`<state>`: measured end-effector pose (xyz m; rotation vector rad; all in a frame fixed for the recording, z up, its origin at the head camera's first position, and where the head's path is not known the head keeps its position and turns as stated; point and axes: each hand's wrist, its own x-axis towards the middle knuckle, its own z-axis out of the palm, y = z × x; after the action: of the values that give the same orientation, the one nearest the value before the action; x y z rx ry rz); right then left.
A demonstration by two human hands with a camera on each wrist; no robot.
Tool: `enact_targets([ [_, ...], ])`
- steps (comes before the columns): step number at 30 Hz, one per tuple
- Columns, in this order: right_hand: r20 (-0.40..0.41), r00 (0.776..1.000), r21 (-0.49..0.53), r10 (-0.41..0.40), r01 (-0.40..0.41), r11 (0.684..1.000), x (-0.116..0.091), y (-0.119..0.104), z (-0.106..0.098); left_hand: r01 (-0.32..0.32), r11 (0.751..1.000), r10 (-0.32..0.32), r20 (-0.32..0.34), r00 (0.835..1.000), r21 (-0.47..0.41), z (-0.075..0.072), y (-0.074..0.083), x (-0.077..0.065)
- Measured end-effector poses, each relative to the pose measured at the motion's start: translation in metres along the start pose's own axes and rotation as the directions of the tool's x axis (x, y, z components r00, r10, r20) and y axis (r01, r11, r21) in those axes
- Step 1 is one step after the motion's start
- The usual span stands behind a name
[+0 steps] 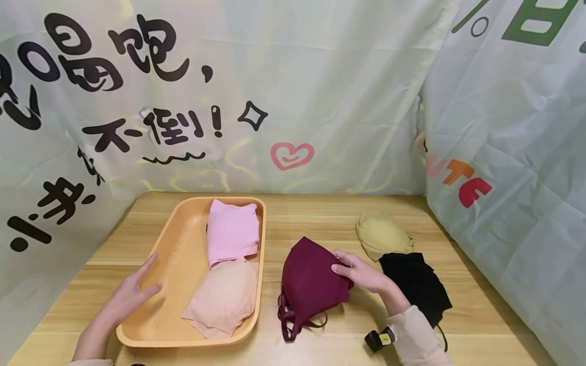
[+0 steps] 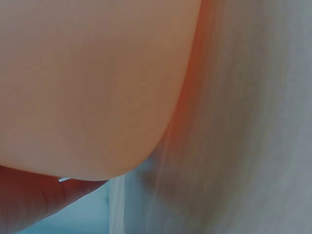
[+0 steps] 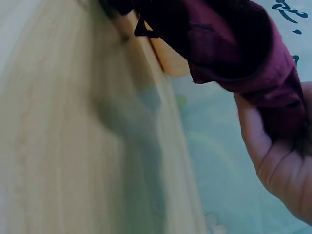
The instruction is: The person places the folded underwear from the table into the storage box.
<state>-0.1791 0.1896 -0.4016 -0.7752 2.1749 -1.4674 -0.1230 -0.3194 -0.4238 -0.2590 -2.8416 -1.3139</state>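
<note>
Right hand [image 1: 363, 273], pinched maroon bra [image 1: 311, 277], extending leftward

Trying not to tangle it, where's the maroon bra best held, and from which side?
Probably grip the maroon bra by its right edge, from the right, where the right hand pinches it: loose straps are mostly at its near-left corner, away from there.
</note>
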Motion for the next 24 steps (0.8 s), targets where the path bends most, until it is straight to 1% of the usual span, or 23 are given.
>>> enact_targets([
  [5,-0.028,0.999,0.11,-0.02,0.023,0.994,0.0,-0.005,-0.001,-0.024,1.0,0.024,-0.013,1.0,0.011,0.0,-0.001,0.0],
  [8,-0.034,0.998,0.201,-0.05,0.056,0.978,0.001,-0.007,0.0,-0.033,0.999,0.033,-0.02,0.999,0.016,0.0,-0.002,0.0],
  [10,-0.037,0.997,0.237,-0.073,0.08,0.968,0.002,-0.008,0.001,-0.033,0.999,0.033,-0.021,0.999,0.011,0.0,-0.001,0.0],
  [12,-0.037,0.995,0.265,-0.091,0.098,0.959,0.003,-0.009,0.003,-0.035,0.999,0.035,-0.021,0.999,0.005,0.0,-0.001,0.0],
  [19,-0.05,0.991,0.31,-0.127,0.136,0.941,0.012,-0.014,0.01,-0.038,0.999,0.038,-0.025,0.999,-0.005,0.0,-0.001,0.0],
  [24,-0.061,0.983,0.344,-0.173,0.183,0.921,0.018,-0.022,0.015,-0.037,0.999,0.036,-0.027,0.999,-0.008,0.0,-0.001,0.001],
])
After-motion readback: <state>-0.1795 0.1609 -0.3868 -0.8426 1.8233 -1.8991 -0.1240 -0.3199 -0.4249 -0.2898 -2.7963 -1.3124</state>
